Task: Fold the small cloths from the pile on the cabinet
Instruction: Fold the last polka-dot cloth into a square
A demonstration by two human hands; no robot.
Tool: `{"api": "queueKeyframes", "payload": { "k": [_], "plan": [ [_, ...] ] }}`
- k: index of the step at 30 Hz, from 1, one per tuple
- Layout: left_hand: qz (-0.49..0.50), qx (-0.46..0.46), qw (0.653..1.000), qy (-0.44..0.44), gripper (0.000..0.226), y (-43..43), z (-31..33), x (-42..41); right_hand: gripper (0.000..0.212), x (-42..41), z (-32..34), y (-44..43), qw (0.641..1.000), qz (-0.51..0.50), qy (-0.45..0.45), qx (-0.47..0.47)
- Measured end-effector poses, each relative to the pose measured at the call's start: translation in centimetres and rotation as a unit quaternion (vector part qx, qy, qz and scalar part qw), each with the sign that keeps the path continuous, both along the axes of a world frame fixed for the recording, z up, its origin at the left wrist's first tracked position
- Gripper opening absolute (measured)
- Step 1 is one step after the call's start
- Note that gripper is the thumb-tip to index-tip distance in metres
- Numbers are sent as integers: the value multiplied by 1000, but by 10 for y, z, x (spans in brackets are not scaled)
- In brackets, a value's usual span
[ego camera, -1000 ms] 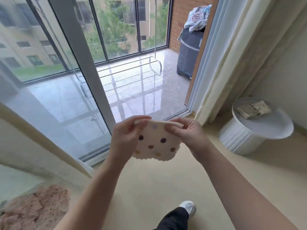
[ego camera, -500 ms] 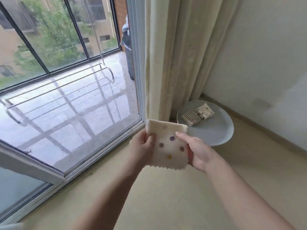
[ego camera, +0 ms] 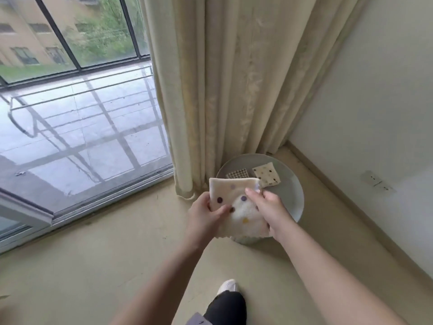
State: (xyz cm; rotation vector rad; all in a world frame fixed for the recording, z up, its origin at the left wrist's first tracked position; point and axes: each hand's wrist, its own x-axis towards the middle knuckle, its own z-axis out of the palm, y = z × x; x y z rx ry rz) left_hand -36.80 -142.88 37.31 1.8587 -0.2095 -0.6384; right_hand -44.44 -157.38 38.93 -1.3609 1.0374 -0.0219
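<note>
- Cream polka-dot cloth [ego camera: 243, 208], folded, with a pinked near edge, is held over the near-left rim of the round table [ego camera: 290, 198].
- Left hand [ego camera: 203, 215] pinches its left edge.
- Right hand [ego camera: 269, 207] grips its right side, fingers curled.

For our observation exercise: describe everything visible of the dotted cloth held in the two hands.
The dotted cloth is cream and fluffy like towelling, with purple, brown and yellow dots and a zigzag lower edge. It is held up in front of the round grey table. The left hand pinches its left edge; the right hand grips its right side.
</note>
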Motion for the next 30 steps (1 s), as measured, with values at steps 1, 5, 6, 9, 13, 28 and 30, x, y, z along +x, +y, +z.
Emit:
{"api": "queueKeyframes", "payload": {
  "k": [1, 5, 6, 9, 13, 28, 30],
  "plan": [
    [8, 9, 1000, 3, 17, -20, -9, 1, 24, 1, -9, -22, 999, 22, 12, 20],
    [15, 42, 997, 55, 16, -106, -53, 11, 26, 2, -51, -112, 993, 72, 79, 53],
    [4, 54, 996, 69, 16, -130, -61, 14, 24, 3, -60, -136, 992, 70, 95, 52],
    [-28, 71, 992, 102, 10, -201, -85, 23, 22, 13, -87, -207, 988, 73, 134, 27],
    [-23, 102, 982, 160, 10, -282, -129, 39, 22, 38, -128, -288, 984, 85, 158, -5],
    [165, 203, 951, 163, 31, -441, -374, 106, 14, 151, -387, -437, 952, 223, 181, -108],
    [173, 209, 949, 161, 32, -449, -394, 114, 15, 157, -409, -442, 950, 229, 182, -113]
  ]
}}
